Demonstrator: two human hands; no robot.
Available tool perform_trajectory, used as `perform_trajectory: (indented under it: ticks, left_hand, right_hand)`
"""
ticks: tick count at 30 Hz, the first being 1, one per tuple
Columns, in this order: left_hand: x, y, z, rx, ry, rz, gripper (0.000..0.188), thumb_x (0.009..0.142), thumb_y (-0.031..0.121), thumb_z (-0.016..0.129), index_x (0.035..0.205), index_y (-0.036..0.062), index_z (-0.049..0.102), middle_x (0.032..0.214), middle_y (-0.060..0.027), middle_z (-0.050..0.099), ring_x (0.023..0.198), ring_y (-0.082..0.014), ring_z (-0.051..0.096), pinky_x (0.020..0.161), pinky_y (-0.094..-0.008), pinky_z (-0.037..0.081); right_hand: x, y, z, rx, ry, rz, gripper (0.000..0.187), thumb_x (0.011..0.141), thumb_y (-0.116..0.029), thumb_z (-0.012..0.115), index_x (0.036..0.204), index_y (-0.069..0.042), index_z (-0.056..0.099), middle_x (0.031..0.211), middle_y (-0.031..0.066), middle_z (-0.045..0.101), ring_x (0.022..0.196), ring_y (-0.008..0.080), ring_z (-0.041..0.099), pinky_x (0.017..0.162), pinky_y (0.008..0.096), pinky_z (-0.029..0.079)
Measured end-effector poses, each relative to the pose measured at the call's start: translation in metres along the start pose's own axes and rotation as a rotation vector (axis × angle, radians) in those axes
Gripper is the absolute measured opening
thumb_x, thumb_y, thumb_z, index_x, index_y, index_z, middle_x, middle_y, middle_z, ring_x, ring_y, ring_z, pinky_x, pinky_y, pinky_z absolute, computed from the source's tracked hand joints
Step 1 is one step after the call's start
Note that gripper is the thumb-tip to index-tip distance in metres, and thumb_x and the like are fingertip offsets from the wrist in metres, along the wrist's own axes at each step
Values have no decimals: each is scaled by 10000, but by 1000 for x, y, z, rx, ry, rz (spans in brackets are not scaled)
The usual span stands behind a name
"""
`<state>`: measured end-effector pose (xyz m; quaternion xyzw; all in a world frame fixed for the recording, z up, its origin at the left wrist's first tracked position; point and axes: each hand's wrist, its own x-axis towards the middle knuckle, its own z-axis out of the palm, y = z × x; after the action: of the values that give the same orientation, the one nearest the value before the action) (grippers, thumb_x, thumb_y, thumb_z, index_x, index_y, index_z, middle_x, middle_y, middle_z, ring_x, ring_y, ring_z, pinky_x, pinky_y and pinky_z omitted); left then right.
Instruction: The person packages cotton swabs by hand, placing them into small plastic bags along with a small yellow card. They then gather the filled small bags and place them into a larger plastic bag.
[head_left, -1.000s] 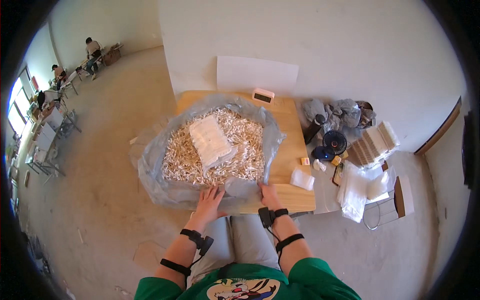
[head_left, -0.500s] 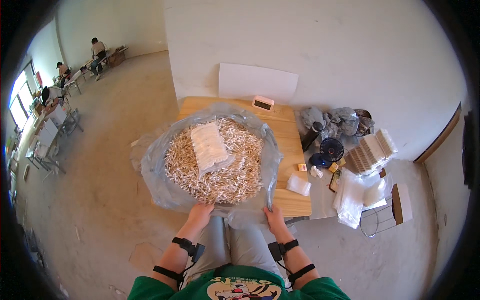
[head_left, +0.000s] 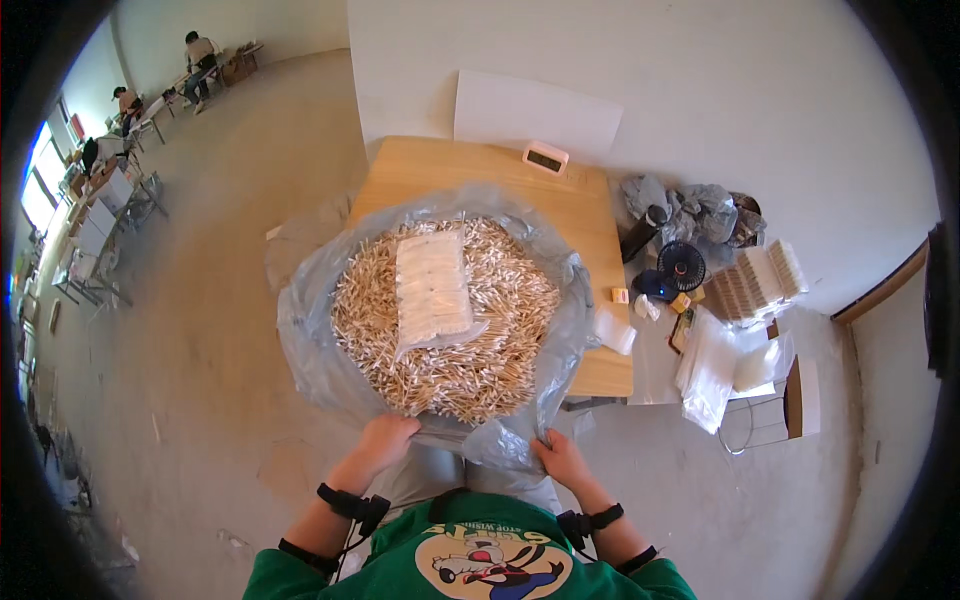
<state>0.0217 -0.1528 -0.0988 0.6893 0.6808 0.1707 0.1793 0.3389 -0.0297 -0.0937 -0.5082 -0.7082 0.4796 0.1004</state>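
Note:
A large translucent grey plastic bag [head_left: 312, 335], spread wide, holds a heap of loose cotton swabs [head_left: 510, 300]. On top of the heap lies a clear-wrapped pack of cotton swabs [head_left: 432, 285]. The bag rests on a wooden table [head_left: 595, 235], its near side hanging over the front edge by my lap. My left hand [head_left: 390, 440] is closed on the bag's near rim, left of the middle; the fingertips are partly hidden by plastic. Farther right on the same rim, my right hand [head_left: 562, 458] clutches a gathered fold of the bag.
A pink digital clock [head_left: 546, 157] stands at the table's back. Beside the right edge lie clear plastic bags [head_left: 614, 332]. Farther right are a black bottle [head_left: 645, 232], a small fan [head_left: 681, 266], stacked swab packs [head_left: 757, 285] and plastic sleeves [head_left: 708, 365]. Other people sit far left.
The bag with its heap has slid toward me across the table, baring more wood behind it. Both my hands have kept their hold on its rim. My view has tipped lower.

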Motion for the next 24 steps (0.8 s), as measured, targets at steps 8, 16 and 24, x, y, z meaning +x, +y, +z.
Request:
perform_trajectory:
  ticks: [8,16,24]
  left_hand:
    - [2,-9,-16,5,-168,28,108,742,133,575,816,61,605,781,-161,609,747,-349,600,658,-458,473]
    - [60,1,-63,-258,272,-341,368,785,313,679,996,33,567,825,-168,596,833,-364,597,679,-408,486]
    - [101,-35,-40,-112,233,-531,343,783,308,685,879,5,559,825,-176,628,790,-368,612,646,-419,481]
  right_hand:
    - [-3,3,-15,42,-121,245,275,865,-242,601,976,4,547,768,201,592,673,345,587,604,392,466]
    - [32,-84,-48,-224,283,-248,336,808,-141,647,1093,-16,518,958,180,573,812,315,591,675,397,493]
    - [126,-133,19,-363,234,-613,460,804,-112,620,1209,-6,430,1135,225,513,992,413,536,822,458,462]
